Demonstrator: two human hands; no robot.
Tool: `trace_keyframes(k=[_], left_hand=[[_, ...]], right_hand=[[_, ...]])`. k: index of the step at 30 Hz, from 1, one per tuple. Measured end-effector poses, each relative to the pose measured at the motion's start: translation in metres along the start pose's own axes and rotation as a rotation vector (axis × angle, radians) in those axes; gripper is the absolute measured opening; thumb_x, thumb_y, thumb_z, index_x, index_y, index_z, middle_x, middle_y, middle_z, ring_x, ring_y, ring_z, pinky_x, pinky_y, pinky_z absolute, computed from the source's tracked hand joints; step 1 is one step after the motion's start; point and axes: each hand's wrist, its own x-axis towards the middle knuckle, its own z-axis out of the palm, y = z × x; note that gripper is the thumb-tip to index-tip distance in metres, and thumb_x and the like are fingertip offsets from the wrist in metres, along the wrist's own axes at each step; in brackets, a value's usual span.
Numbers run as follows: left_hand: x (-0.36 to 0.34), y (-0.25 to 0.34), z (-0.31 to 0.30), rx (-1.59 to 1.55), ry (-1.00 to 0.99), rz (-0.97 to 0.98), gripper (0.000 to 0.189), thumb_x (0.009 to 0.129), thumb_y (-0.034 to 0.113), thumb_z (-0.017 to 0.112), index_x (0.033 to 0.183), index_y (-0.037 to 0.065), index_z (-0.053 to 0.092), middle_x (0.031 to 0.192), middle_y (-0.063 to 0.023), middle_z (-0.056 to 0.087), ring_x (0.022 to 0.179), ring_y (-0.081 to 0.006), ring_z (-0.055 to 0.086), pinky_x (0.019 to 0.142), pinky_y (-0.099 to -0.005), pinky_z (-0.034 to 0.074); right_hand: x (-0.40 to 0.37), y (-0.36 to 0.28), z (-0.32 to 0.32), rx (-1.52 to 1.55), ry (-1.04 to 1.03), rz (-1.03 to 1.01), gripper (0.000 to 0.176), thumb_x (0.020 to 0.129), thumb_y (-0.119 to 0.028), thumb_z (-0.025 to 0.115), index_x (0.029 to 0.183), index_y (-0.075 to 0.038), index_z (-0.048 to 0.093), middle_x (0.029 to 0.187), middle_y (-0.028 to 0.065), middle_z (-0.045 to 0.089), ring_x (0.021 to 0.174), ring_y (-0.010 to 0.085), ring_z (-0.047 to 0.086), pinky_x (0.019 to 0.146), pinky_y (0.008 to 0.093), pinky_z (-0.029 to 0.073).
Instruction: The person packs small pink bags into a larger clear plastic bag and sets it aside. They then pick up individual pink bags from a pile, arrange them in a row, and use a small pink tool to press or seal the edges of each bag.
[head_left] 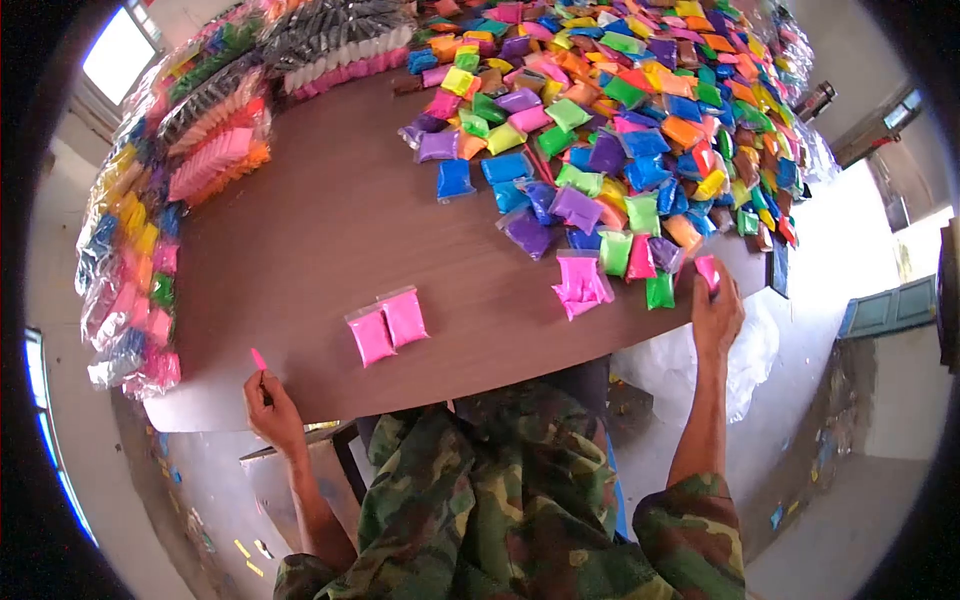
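My left hand (pixel 272 412), fingers closed, pinches a slim pink object (pixel 258 358) over the table's near left edge; its kind is hard to make out. At the right edge my right hand (pixel 718 315) is closed on a small pink packet (pixel 708 272). Between the hands, two pink packets (pixel 387 325) lie side by side on the brown table, their edges touching. Closer to my right hand, a small cluster of pink packets (pixel 582 285) overlaps at the front of a big heap of multicoloured packets (pixel 640 150).
Clear bags of sorted packets (pixel 215 150) line the table's left side, with more bags (pixel 340 45) at the back. The brown tabletop (pixel 290 240) has a curved near edge. White plastic sheeting (pixel 745 350) hangs below the right edge.
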Motion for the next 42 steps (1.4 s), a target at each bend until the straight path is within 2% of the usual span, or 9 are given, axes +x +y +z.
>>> trace_keyframes(k=[4, 8, 10, 14, 18, 25, 28, 34, 42], left_hand=[[0.000, 0.006, 0.000, -0.031, -0.002, -0.048, 0.017, 0.107, 0.015, 0.068, 0.115, 0.001, 0.073, 0.089, -0.0078, 0.071, 0.078, -0.0155, 0.064, 0.074, -0.0326, 0.054], [0.000, 0.007, 0.000, -0.001, 0.027, -0.004, 0.016, 0.106, 0.015, 0.068, 0.114, 0.002, 0.074, 0.091, -0.0079, 0.072, 0.076, -0.0161, 0.065, 0.073, -0.0330, 0.054], [0.001, 0.012, -0.001, 0.044, 0.026, -0.006, 0.016, 0.106, 0.015, 0.068, 0.114, 0.002, 0.074, 0.092, -0.0085, 0.073, 0.076, -0.0168, 0.066, 0.072, -0.0333, 0.055], [0.002, 0.021, -0.004, 0.020, 0.029, -0.003, 0.016, 0.105, 0.016, 0.070, 0.112, 0.003, 0.074, 0.085, -0.0093, 0.072, 0.072, -0.0172, 0.066, 0.070, -0.0342, 0.055], [0.000, 0.021, -0.005, 0.013, 0.020, -0.013, 0.017, 0.106, 0.017, 0.070, 0.112, 0.002, 0.074, 0.082, -0.0085, 0.071, 0.070, -0.0154, 0.066, 0.067, -0.0326, 0.054], [-0.001, 0.019, -0.002, -0.004, 0.061, 0.033, 0.014, 0.105, 0.014, 0.072, 0.112, 0.002, 0.074, 0.082, -0.0083, 0.072, 0.069, -0.0165, 0.066, 0.066, -0.0325, 0.054], [0.000, 0.018, -0.001, 0.011, 0.057, 0.049, 0.014, 0.104, 0.013, 0.072, 0.112, 0.002, 0.073, 0.082, -0.0083, 0.072, 0.069, -0.0161, 0.065, 0.066, -0.0321, 0.053], [0.000, 0.023, -0.005, -0.004, 0.039, 0.028, 0.015, 0.105, 0.014, 0.072, 0.112, 0.001, 0.074, 0.082, -0.0069, 0.072, 0.070, -0.0138, 0.064, 0.066, -0.0312, 0.053], [0.001, 0.019, -0.002, 0.028, 0.073, 0.084, 0.015, 0.104, 0.013, 0.071, 0.112, 0.001, 0.074, 0.082, -0.0065, 0.071, 0.070, -0.0129, 0.063, 0.066, -0.0308, 0.052]], right_hand=[[-0.011, -0.023, -0.018, 0.229, 0.187, 0.000, 0.039, 0.097, -0.015, 0.077, 0.134, -0.005, 0.072, 0.126, 0.0159, 0.076, 0.110, 0.0334, 0.074, 0.093, 0.0459, 0.059], [-0.071, -0.140, -0.056, 0.526, -0.254, -0.016, 0.045, 0.091, -0.015, 0.085, 0.133, -0.003, 0.073, 0.125, 0.0165, 0.076, 0.114, 0.0320, 0.073, 0.096, 0.0445, 0.059], [-0.099, -0.184, -0.039, 0.541, -0.253, -0.384, 0.051, 0.084, -0.017, 0.091, 0.130, -0.003, 0.073, 0.123, 0.0171, 0.075, 0.115, 0.0342, 0.072, 0.094, 0.0456, 0.060], [-0.126, -0.242, -0.014, 0.656, -0.349, -0.253, 0.049, 0.079, -0.020, 0.096, 0.118, -0.006, 0.070, 0.125, 0.0164, 0.070, 0.114, 0.0385, 0.070, 0.093, 0.0488, 0.059], [-0.127, -0.238, 0.004, 0.532, -0.333, -0.299, 0.047, 0.078, -0.021, 0.096, 0.112, -0.009, 0.066, 0.127, 0.0135, 0.068, 0.113, 0.0360, 0.068, 0.092, 0.0480, 0.057], [-0.131, -0.224, -0.022, 0.321, -0.423, -0.509, 0.052, 0.083, -0.026, 0.091, 0.129, -0.010, 0.072, 0.126, 0.0106, 0.066, 0.111, 0.0287, 0.068, 0.089, 0.0461, 0.054], [-0.140, -0.228, -0.033, 0.461, -0.605, -0.254, 0.049, 0.087, -0.023, 0.087, 0.132, -0.009, 0.074, 0.125, 0.0099, 0.066, 0.112, 0.0287, 0.068, 0.091, 0.0467, 0.055], [-0.104, -0.221, -0.030, 0.342, -0.443, -0.603, 0.035, 0.095, -0.016, 0.077, 0.128, -0.006, 0.076, 0.136, 0.0131, 0.066, 0.123, 0.0356, 0.066, 0.104, 0.0490, 0.053], [-0.108, -0.209, -0.022, 0.160, -0.553, -0.790, 0.053, 0.092, -0.024, 0.077, 0.140, -0.003, 0.068, 0.149, 0.0125, 0.058, 0.137, 0.0351, 0.057, 0.109, 0.0539, 0.047]])
